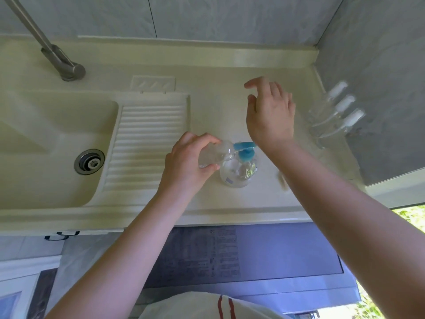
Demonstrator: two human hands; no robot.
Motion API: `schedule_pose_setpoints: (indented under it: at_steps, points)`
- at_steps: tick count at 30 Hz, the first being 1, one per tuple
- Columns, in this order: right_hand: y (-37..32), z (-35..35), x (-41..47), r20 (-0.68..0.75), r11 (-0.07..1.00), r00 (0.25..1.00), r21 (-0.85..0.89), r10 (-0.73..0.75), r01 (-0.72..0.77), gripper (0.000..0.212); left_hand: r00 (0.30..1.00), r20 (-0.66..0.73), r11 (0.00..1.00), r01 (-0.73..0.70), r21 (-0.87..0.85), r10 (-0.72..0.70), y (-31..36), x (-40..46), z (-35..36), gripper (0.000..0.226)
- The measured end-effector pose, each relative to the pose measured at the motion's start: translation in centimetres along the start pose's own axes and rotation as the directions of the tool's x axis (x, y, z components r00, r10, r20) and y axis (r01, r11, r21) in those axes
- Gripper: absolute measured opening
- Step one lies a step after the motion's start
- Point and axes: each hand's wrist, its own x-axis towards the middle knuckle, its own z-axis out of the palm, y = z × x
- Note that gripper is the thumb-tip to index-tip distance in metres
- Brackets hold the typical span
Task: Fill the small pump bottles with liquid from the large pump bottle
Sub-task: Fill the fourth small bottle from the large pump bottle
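The large clear pump bottle with a blue pump head stands on the cream counter near its front edge. My left hand holds a small clear bottle tilted on its side, its open mouth under the blue nozzle. My right hand hovers above the counter behind the large bottle, fingers spread, holding nothing. Three small pump bottles with white tops stand in a row at the right by the wall.
A sink with a drain and a ribbed draining board lies to the left, with a grey faucet behind it. A grey tiled wall bounds the counter at the back and right. A small pale object lies right of the large bottle.
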Motion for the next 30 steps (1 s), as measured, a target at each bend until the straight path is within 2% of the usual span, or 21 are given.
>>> schedule_pose_setpoints:
  at_steps: [2, 5, 8, 12, 14, 17, 19, 21, 24, 26, 28, 30]
  points:
    - [0.2, 0.8, -0.8, 0.039, 1.0, 0.999, -0.009, 0.0, 0.001, 0.036, 1.0, 0.009, 1.0, 0.01, 0.002, -0.01, -0.1, -0.1, 0.1, 0.048]
    - [0.6, 2.0, -1.5, 0.109, 0.997, 0.991, 0.022, 0.076, -0.079, 0.038, 1.0, 0.016, 1.0, 0.013, 0.007, -0.013, -0.3, 0.0, 0.3, 0.048]
    - [0.8, 1.5, -1.0, 0.136, 0.998, 0.989, 0.008, 0.063, -0.065, 0.035, 1.0, 0.014, 1.0, 0.016, 0.0, -0.016, -0.2, -0.1, 0.2, 0.047]
    - [0.1, -0.3, 0.2, 0.086, 0.994, 0.995, 0.095, 0.051, -0.059, 0.033, 1.0, -0.001, 1.0, 0.003, -0.009, -0.003, 0.0, -0.1, 0.0, 0.046]
    - [0.0, 0.2, -0.5, 0.06, 0.999, 0.998, 0.034, 0.009, -0.011, 0.034, 1.0, 0.004, 1.0, 0.003, -0.004, -0.003, -0.1, -0.2, 0.1, 0.046]
    - [0.4, 1.9, -1.7, 0.188, 0.986, 0.976, 0.102, 0.11, -0.131, 0.032, 1.0, 0.003, 1.0, 0.002, 0.0, -0.002, -0.4, -0.1, 0.2, 0.049]
    - [0.6, 2.2, -1.8, 0.22, 0.986, 0.968, 0.085, 0.119, -0.14, 0.03, 1.0, 0.001, 1.0, 0.009, 0.004, -0.009, -0.4, -0.2, 0.3, 0.048]
    - [0.6, 1.7, -1.2, 0.182, 0.995, 0.98, 0.046, 0.075, -0.084, 0.031, 1.0, 0.001, 1.0, 0.016, -0.003, -0.016, -0.2, -0.2, 0.3, 0.047]
    - [0.1, -0.1, -0.1, 0.099, 0.99, 0.993, 0.114, 0.066, -0.077, 0.032, 1.0, -0.011, 1.0, 0.0, -0.01, 0.0, -0.2, -0.2, 0.4, 0.048]
    - [0.0, -0.3, -0.1, 0.07, 0.995, 0.997, 0.086, 0.041, -0.047, 0.032, 1.0, -0.014, 1.0, -0.005, -0.009, 0.005, -0.2, -0.2, 0.3, 0.048]
    - [0.4, 0.6, -0.9, 0.138, 0.997, 0.99, 0.063, 0.042, -0.051, 0.032, 1.0, -0.009, 1.0, -0.006, -0.008, 0.006, -0.4, -0.2, 0.4, 0.049]
    - [0.7, 1.7, -1.8, 0.212, 0.987, 0.972, 0.103, 0.098, -0.121, 0.031, 1.0, -0.003, 1.0, -0.006, 0.003, 0.006, -0.4, -0.1, 0.5, 0.05]
